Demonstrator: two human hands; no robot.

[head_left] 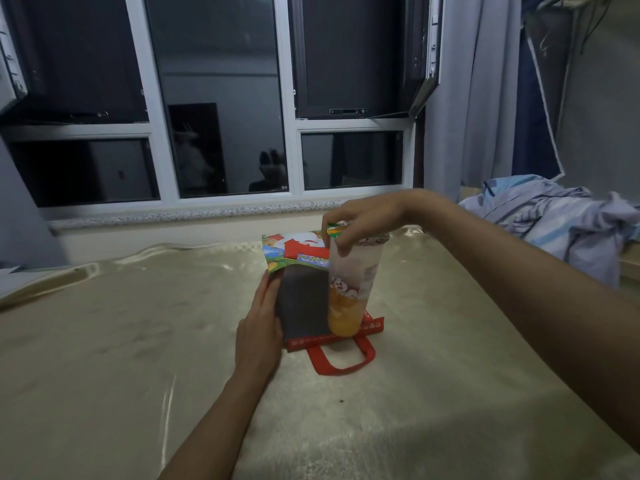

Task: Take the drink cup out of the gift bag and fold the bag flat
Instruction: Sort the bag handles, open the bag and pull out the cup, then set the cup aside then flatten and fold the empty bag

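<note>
— While the right hand [360, 220] pinches the drink cup [349, 282] by its top, where's the bag?

— The gift bag [304, 299] lies on the surface [138, 341] — left hand [259, 327] flat against its left edge, fingers straight. The cup's base overlaps the bag's mouth; whether it's fully out, I cannot tell.

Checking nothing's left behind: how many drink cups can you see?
1. The drink cup is gripped at its top by the right hand, above the bag the left hand steadies. The bag's inside isn't fully visible.
</note>
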